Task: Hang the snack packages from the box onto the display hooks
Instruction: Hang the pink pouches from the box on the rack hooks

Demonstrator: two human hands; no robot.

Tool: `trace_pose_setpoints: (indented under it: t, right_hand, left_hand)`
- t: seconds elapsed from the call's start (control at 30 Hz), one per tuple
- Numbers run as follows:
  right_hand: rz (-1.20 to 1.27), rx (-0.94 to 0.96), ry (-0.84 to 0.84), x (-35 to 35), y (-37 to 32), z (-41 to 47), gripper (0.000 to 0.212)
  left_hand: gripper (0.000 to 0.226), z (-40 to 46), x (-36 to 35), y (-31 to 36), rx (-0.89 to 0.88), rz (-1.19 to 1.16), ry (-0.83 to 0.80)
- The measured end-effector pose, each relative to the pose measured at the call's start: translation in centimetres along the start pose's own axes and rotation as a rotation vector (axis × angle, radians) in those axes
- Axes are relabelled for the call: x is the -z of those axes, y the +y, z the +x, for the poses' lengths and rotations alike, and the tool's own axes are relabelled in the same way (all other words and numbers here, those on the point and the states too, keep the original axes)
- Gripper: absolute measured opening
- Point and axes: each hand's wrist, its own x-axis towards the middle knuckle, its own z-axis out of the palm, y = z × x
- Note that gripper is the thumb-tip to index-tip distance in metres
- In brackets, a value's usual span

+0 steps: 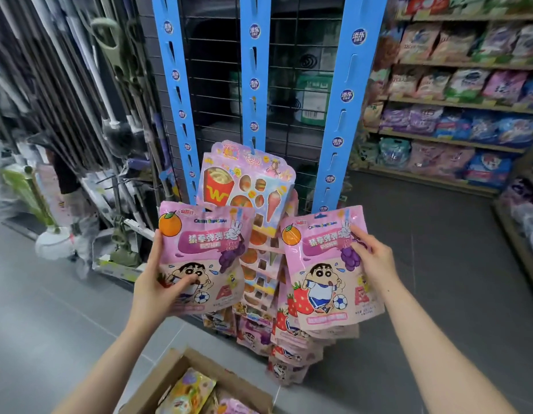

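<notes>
My left hand (pixel 157 285) grips a pink cartoon snack package (pixel 205 249) by its left edge and lower front. My right hand (pixel 375 258) holds a second pink package (pixel 322 270) of the same kind by its right edge. Both packages are upright in front of the blue hanging display strips (pixel 254 85). The middle strip carries a pink package with fries and burger shapes (pixel 244 180), with more packages hanging below it. Another stack of pink packages (pixel 292 348) hangs under the one in my right hand. The cardboard box (pixel 169 372) sits at the bottom with colourful packages (pixel 187 392) inside.
A black wire grid (pixel 217 55) backs the blue strips. Mops and brooms (pixel 89 115) lean at the left. Shelves full of snack bags (pixel 456 100) run along the right. The floor (pixel 438 264) is grey tile.
</notes>
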Motion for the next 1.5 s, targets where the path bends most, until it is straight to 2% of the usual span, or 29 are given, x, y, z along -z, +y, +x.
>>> trace_pose_setpoints:
  t: [0.27, 0.67, 0.93, 1.17, 1.3, 1.5]
  right_hand:
    - [-0.192, 0.057, 0.023, -2.1, 1.7, 0.3, 0.038]
    - [-0.26, 0.038, 0.042, -2.3, 4.7, -1.1, 0.041]
    - [-0.305, 0.02, 0.067, -1.2, 1.3, -3.9, 0.049]
    - [0.017, -0.004, -0.305, -4.0, -7.4, -7.7, 0.053]
    - [0.167, 0.0, -0.207, -4.5, -9.0, -8.5, 0.055]
    - [0.138, 0.052, -0.028, -3.4, -7.9, -8.3, 0.067]
  left_hand:
    - [0.106, -0.5, -0.5, 0.4, -0.009, 0.026, -0.014]
    - [0.107, -0.5, -0.7, -0.3, -0.01, 0.013, -0.038]
    - [0.11, -1.1, -0.4, 2.4, -0.055, -0.047, -0.121]
    - [0.106, -0.6, -4.3, 7.8, -0.173, -0.165, -0.235]
    - [0.104, -0.7, -6.4, 9.5, -0.202, -0.241, -0.273]
    - [0.103, -1.2, -9.2, 10.7, -0.244, -0.198, -0.355]
